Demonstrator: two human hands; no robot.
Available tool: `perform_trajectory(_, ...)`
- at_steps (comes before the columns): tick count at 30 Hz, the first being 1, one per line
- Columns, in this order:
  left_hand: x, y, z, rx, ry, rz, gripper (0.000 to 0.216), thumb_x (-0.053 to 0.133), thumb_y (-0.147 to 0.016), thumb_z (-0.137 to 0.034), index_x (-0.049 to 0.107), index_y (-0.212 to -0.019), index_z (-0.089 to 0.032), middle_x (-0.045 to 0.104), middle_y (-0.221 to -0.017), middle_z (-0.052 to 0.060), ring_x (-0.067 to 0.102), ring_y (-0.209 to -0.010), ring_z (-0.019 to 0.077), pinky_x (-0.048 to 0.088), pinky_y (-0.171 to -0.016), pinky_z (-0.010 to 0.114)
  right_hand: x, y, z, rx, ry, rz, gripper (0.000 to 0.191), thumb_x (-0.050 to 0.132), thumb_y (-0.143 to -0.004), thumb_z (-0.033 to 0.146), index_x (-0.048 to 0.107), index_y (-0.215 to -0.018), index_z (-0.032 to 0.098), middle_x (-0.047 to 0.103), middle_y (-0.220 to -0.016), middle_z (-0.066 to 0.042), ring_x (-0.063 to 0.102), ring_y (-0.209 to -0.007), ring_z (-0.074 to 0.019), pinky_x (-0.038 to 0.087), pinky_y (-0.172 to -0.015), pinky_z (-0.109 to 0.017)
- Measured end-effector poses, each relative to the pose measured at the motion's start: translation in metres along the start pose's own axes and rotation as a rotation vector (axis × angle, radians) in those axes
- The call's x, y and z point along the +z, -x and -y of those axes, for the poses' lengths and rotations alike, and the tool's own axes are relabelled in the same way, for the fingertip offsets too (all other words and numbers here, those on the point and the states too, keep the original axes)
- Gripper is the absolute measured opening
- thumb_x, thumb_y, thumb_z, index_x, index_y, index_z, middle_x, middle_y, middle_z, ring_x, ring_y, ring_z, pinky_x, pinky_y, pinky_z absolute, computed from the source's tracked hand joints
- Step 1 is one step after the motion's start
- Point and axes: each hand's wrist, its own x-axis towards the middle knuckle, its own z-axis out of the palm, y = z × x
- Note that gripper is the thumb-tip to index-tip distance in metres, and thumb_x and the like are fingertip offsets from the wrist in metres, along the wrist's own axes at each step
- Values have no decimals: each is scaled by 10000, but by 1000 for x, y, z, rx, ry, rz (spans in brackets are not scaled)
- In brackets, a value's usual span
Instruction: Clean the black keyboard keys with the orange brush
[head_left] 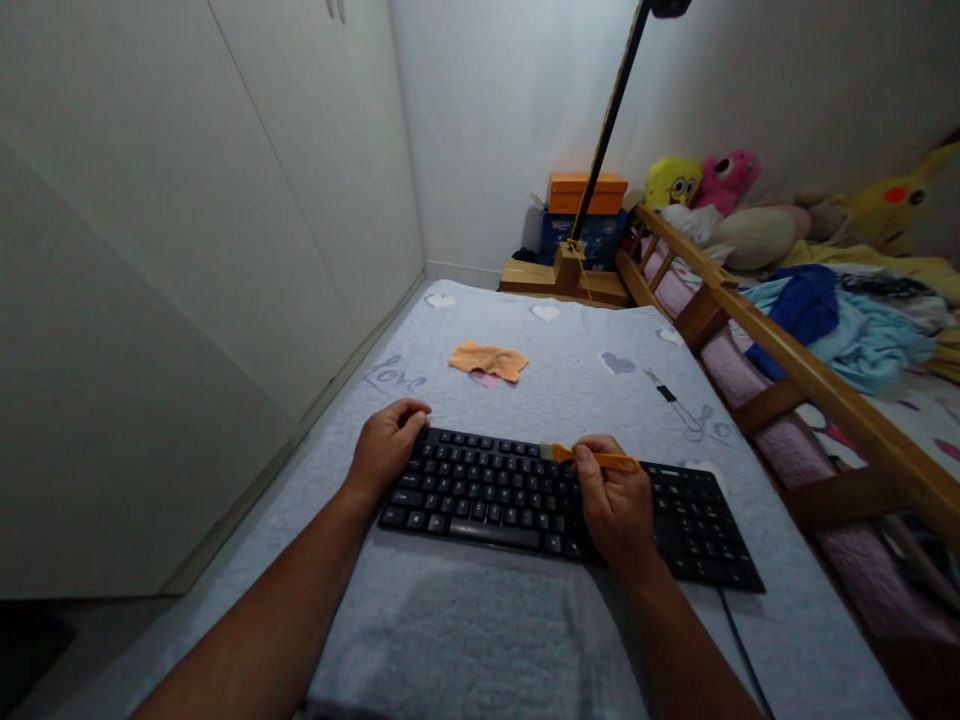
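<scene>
A black keyboard lies flat on the cloth-covered surface, its cable running off toward the lower right. At its upper left corner, my left hand has its fingers curled over the edge and grips it. My right hand pinches the orange handle of a small flat brush. The brush points left, and its pale bristles are over the top rows of keys. My right hand hides the keys beneath it, between the main block and the number pad.
Beyond the keyboard lies a crumpled orange cloth. A thin metal tool with a black grip rests at the right. A wooden bed rail borders the right side, and a white cabinet the left. Boxes and a black pole stand behind.
</scene>
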Motion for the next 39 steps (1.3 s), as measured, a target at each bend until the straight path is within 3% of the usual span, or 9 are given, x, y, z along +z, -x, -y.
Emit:
perform_trajectory(12, -1, 0, 3, 17, 0, 5, 311, 590, -812, -441, 753, -917, -199, 738, -795, 27, 674, -765, 226, 486, -734, 328, 10, 2, 2, -77, 43, -54, 195, 507, -1006, 258, 637, -868, 211, 680, -761, -14, 669, -689, -163, 489, -659, -268)
perform_trajectory(19, -1, 0, 2, 4, 15, 13, 320, 586, -803, -443, 747, -918, -191, 733, -792, 28, 668, -761, 228, 480, -726, 328, 10, 2, 0, -86, 83, -12, 239, 486, -1009, 255, 622, -816, 215, 654, -707, -1, 650, -641, -156, 472, -623, -265)
perform_trajectory(26, 0, 0, 3, 7, 14, 12, 319, 587, -799, -437, 748, -926, -193, 738, -807, 24, 678, -785, 230, 482, -748, 329, 8, 4, -2, -91, 47, -77, 188, 510, -1002, 235, 646, -875, 207, 689, -767, -13, 669, -678, -158, 490, -641, -265)
perform_trajectory(33, 0, -2, 5, 32, -8, 7, 314, 583, -807, -429, 754, -926, -194, 744, -819, 26, 683, -800, 231, 487, -770, 332, 11, 5, -3, -101, 81, -21, 217, 498, -1007, 238, 644, -850, 204, 676, -751, -13, 669, -684, -162, 490, -652, -271)
perform_trajectory(39, 0, -2, 5, 25, -7, 1, 328, 589, -798, -446, 759, -924, -196, 753, -824, 31, 687, -806, 238, 494, -770, 335, 10, 5, -2, -87, 42, -58, 203, 505, -1009, 245, 643, -865, 208, 677, -760, -11, 669, -693, -159, 497, -659, -265)
